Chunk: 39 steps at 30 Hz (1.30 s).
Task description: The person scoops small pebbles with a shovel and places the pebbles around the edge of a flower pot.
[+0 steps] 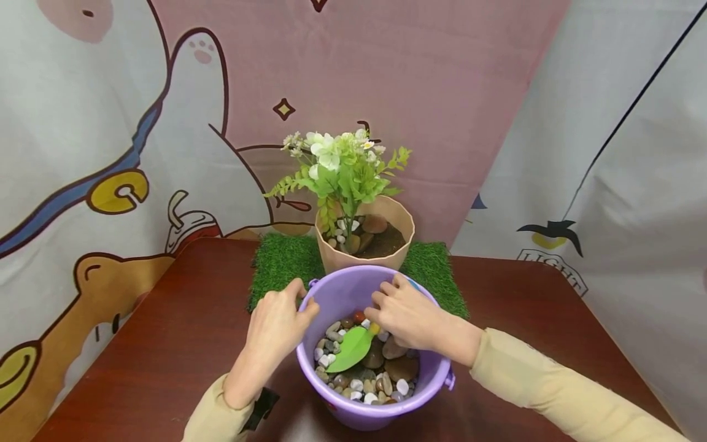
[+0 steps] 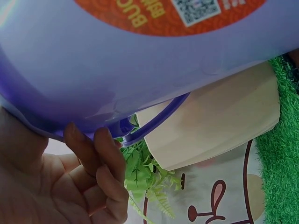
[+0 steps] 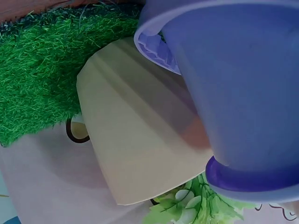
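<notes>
Item 1: purple bucket [image 1: 348,291], qty 1, at front of worktop [image 1: 132,356], just this side of planter. Base contact: can't confirm. Looks like plastic, approx. semi-stiff; wall prob. flexes a bit if squeezed. Contents: stones [image 1: 402,368], asstd. colors, incl. white pebbles. We'd rate it bottom-heavy, so best hold = rim, both sides, or wall w/ a hand under; handle alone may let it swing.

Item 2: scoop [image 1: 351,351], leaf-shaped green blade, yellow neck, blue end. Inside bucket, blade over stones. Prob. light, stiff, smooth; we'd hold mid-handle, not blade. Stones likely hard, slick, apt to roll off flat blade.

Hands: L. hand [image 1: 278,319] grips bucket rim near handle lug, thumb to inner side. R. hand [image 1: 405,313], fingers curled round scoop handle, over bucket's far right part; fingertips hidden from us.

Also listed: beige planter [image 1: 337,261] w/ white-flowered plant [image 1: 342,166], soil & stones, on green grass mat [image 1: 433,270].
</notes>
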Available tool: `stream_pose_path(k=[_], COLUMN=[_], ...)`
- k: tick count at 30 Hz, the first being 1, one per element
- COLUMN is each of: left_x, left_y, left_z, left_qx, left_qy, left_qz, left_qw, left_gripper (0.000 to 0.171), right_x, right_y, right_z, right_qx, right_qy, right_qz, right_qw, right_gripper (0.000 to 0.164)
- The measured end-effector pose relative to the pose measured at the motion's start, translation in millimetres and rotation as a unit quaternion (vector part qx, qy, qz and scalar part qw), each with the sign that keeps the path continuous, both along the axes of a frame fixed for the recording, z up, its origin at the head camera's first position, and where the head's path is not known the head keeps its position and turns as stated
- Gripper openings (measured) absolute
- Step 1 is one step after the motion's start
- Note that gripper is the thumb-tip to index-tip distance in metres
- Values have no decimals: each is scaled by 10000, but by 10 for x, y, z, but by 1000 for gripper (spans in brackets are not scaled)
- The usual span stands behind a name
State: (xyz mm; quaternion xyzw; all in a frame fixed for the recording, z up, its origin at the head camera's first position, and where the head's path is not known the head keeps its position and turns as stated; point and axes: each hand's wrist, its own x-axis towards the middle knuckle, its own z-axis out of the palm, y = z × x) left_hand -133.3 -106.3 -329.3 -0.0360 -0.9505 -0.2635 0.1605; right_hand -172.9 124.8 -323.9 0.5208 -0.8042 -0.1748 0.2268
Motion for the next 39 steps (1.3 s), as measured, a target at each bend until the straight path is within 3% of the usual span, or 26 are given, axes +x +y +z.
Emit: stream_pose_path(k=[8, 16, 39], left_x=[1, 8, -5], left_y=[0, 6, -1], left_z=[2, 5, 1], left_qx=[30, 20, -6], left_qy=[-6, -10, -4], left_qz=[-19, -38, -59], left_qw=[10000, 10000, 10000], left_gripper=[10, 9, 10], right_x=[4, -25, -79], right_y=[-17, 17, 60], right_z=[-2, -8, 15], right_qx=[-136, -452, -1099], right_qy=[72, 153, -237], right_qz=[-319, -173, 189], right_qw=[9994, 9987, 9935], right_gripper=[30, 23, 20])
